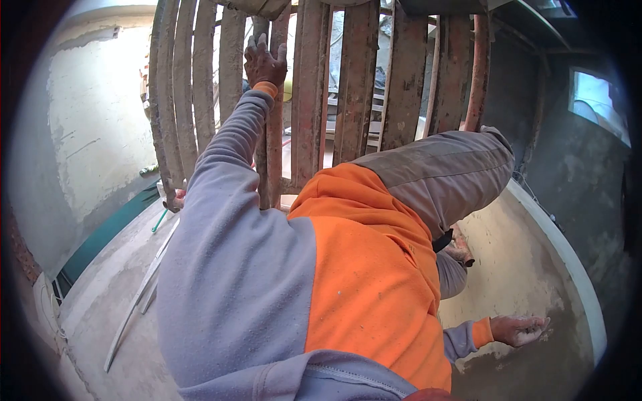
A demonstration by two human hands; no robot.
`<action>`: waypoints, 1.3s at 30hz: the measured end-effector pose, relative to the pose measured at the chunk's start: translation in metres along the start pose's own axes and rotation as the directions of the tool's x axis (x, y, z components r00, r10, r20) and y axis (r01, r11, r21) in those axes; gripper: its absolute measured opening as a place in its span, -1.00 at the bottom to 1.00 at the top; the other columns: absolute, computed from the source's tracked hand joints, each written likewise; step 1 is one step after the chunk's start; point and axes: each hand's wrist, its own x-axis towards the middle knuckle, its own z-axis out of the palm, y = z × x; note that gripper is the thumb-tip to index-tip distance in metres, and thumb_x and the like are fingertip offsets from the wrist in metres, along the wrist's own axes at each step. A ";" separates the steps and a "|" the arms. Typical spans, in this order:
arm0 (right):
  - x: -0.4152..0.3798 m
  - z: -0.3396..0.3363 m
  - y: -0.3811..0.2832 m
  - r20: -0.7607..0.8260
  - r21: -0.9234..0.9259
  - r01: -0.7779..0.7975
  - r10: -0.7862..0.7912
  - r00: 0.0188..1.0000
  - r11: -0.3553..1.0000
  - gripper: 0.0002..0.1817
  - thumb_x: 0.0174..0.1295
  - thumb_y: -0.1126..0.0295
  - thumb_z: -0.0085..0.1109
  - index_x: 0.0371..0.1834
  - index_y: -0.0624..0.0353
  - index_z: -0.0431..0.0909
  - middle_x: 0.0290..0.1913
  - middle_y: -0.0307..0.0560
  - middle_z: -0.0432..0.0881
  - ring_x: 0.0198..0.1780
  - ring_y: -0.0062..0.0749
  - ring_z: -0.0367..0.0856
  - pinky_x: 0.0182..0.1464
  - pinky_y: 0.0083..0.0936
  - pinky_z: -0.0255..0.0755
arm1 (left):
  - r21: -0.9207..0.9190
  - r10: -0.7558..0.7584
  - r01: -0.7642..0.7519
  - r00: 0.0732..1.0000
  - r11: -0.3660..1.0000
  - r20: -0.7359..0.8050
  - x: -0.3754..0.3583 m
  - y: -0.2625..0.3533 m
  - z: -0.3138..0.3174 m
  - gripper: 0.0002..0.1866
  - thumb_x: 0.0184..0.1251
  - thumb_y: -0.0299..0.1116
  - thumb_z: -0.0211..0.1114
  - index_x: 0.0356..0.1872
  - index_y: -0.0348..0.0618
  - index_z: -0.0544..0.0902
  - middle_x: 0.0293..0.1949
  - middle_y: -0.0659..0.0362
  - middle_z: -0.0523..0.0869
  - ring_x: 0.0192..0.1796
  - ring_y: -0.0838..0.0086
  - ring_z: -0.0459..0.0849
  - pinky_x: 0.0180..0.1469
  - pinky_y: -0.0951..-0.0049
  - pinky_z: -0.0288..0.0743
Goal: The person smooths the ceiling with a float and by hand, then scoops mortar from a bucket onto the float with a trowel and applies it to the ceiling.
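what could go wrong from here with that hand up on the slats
The left hand rests on slats with gaps between them, so fingers might slip into one.
The slats look rough and crusted, so the left hand could scrape or slide if weight came onto it.
The right hand is out to the side, away from the slats, so it may be slow to help if balance went.

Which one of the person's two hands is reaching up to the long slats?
The left hand, at the upper left of the view, in front of the slats. The right hand is low at the right, away from them.
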 end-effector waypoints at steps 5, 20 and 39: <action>-0.006 -0.003 -0.009 -0.021 -0.038 0.004 -0.004 1.000 0.999 -0.50 0.46 0.07 0.06 -0.01 0.43 0.56 -0.22 0.06 0.65 -0.16 -0.29 0.63 -0.10 -0.45 0.53 | -0.004 0.009 -0.009 1.000 1.000 0.004 -0.001 -0.002 0.005 -0.27 0.35 0.15 0.09 0.41 -0.09 0.27 0.36 -0.16 0.28 0.43 -0.05 0.22 0.40 -0.01 0.16; -0.009 -0.008 0.002 -0.041 -0.083 -0.020 0.017 0.999 0.996 -0.48 0.44 0.04 0.08 -0.09 0.44 0.56 -0.25 0.07 0.66 -0.19 -0.29 0.63 -0.11 -0.44 0.52 | -0.015 -0.006 0.006 1.000 1.000 0.027 -0.003 0.005 0.000 -0.27 0.35 0.16 0.09 0.40 -0.08 0.29 0.42 -0.14 0.24 0.47 -0.03 0.18 0.43 0.01 0.12; -0.010 -0.006 0.007 -0.034 -0.070 -0.062 0.060 0.998 0.996 -0.50 0.45 0.05 0.06 -0.04 0.40 0.58 -0.26 0.02 0.64 -0.23 -0.34 0.61 -0.18 -0.49 0.51 | -0.028 0.000 0.000 1.000 1.000 0.026 -0.003 0.001 0.008 -0.28 0.34 0.14 0.09 0.39 -0.10 0.31 0.42 -0.15 0.24 0.45 -0.05 0.20 0.44 0.04 0.12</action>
